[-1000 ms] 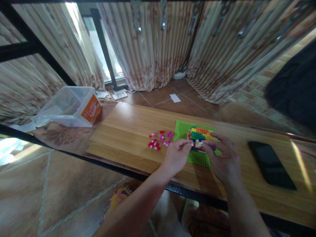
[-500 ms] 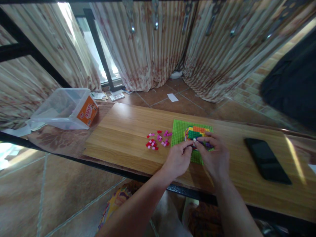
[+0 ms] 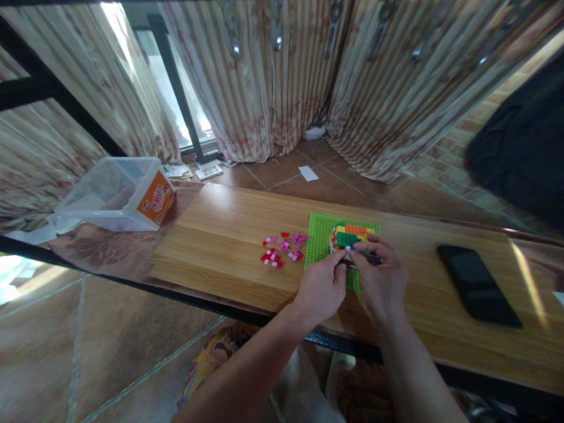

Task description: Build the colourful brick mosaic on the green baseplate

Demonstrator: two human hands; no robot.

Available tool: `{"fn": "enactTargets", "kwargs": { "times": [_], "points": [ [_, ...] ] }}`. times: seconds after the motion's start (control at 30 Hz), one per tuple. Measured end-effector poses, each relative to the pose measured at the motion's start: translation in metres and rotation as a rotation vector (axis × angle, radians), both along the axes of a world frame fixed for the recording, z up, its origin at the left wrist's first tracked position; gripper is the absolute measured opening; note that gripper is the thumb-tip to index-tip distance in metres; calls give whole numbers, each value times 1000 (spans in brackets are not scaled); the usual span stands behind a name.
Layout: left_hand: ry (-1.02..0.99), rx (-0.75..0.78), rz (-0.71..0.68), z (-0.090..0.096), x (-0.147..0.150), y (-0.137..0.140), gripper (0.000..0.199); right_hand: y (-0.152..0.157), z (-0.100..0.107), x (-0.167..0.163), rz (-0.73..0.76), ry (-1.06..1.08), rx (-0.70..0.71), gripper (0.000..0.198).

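The grip of the left hand [image 3: 321,289] and that of the right hand [image 3: 382,279] both narrow to the fingertips at a small white piece [image 3: 348,251]; which of them has hold of it, I cannot tell. The piece is at the near side of a brick build [image 3: 346,238], where green, yellow and orange bricks already sit together on a green baseplate [image 3: 318,226]. Left of that, pink and red bricks [image 3: 283,250] lie loose and unattached on the wooden surface [image 3: 224,235].
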State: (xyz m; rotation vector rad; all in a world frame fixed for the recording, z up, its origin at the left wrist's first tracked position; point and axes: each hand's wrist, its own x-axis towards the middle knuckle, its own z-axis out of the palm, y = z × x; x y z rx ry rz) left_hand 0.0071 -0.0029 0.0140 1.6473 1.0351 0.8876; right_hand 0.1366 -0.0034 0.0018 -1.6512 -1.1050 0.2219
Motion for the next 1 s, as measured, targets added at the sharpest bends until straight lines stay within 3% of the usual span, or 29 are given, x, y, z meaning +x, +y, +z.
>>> {"fn": "enactTargets", "kwargs": {
  "times": [0.2, 0.33, 0.5, 0.6, 0.8, 1.0],
  "points": [
    [1, -13, 8, 1, -1, -1, 38, 5, -6, -3, -6, 128, 63, 14],
    [-121, -97, 6, -1, 0, 1, 31, 7, -11, -1, 12, 150, 85, 18],
    [-497, -574, 74, 10, -7, 8, 51, -2, -1, 0, 6, 6, 91, 21],
    [-651, -733, 66, 19, -13, 12, 65, -11, 13, -6, 52, -156, 143, 15],
    [-698, -709, 72, 15, -13, 16, 72, -19, 32, -26, 455, -389, 82, 14],
    [-495, -565, 60, 8, -13, 14, 68, -18, 33, -33, 521, -440, 40, 16]
  ]
}}
